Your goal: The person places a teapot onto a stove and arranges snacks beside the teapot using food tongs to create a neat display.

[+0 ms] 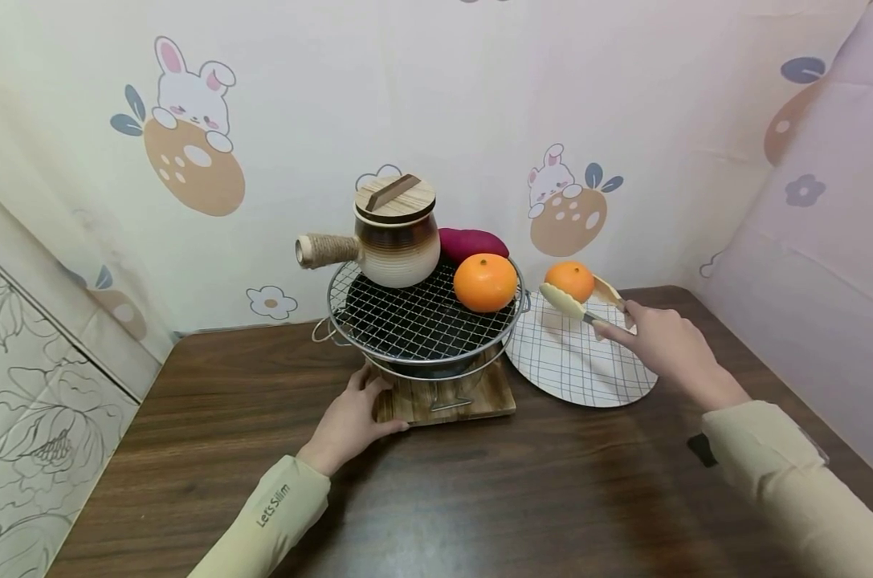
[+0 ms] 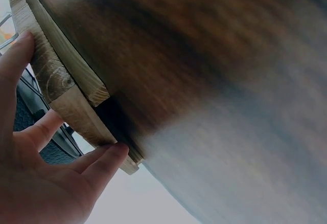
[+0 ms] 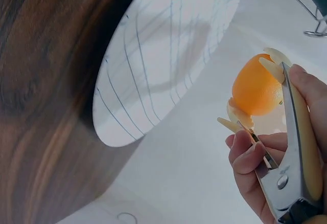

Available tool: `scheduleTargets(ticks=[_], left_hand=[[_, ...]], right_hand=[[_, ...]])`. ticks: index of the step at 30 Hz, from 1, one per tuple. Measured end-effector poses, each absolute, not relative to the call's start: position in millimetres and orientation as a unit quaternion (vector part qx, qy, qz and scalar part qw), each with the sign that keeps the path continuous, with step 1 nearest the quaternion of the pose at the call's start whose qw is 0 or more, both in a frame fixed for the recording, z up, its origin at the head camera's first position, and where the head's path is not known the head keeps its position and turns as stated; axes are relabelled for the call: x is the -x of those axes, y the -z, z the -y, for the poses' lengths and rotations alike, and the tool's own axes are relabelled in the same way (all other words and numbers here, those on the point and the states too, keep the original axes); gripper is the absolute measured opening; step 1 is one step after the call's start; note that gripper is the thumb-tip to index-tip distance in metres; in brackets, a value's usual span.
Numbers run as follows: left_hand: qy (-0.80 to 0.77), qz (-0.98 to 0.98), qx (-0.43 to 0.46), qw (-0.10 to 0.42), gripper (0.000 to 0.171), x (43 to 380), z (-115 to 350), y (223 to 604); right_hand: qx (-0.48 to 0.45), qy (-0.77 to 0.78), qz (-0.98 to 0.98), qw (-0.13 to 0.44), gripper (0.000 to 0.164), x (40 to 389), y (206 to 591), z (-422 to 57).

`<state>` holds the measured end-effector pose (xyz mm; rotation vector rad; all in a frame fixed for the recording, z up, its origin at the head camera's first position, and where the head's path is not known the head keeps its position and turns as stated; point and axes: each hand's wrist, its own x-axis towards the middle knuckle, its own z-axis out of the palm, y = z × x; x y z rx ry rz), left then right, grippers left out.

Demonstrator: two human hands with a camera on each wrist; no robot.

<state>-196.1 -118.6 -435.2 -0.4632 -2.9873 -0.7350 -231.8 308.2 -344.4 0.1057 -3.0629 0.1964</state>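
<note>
My left hand (image 1: pixel 352 413) grips the front left corner of a wooden board (image 1: pixel 504 397), thumb along the front edge and fingers on the left side. On that board stands a round tabletop grill (image 1: pixel 414 337) with a wire mesh. My right hand (image 1: pixel 671 341) holds a pair of tongs (image 1: pixel 566 301), their pale scalloped tips on either side of a mandarin orange (image 3: pixel 255 88). In the right wrist view this orange is up off the white checked plate (image 1: pixel 581 377). A second, larger mandarin orange (image 1: pixel 485 285) sits on the right part of the mesh.
A brown and cream clay pot (image 1: pixel 400 253) with a wooden lid and a cord-wrapped handle stands on the mesh's back left. Behind the larger orange lies a purple sweet potato (image 1: pixel 472 242). A patterned cloth (image 1: pixel 436 96) hangs behind the dark wooden table (image 1: pixel 226 449).
</note>
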Motion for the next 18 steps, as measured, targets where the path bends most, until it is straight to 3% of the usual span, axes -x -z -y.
scheduleTargets(ticks=[18], left_hand=[[0.240,0.959,0.149,0.012,0.061,195.9,118.6,435.6]], right_hand=[[-0.063,-0.067,0.989,0.111,0.064,203.8,300.6,-301.6]])
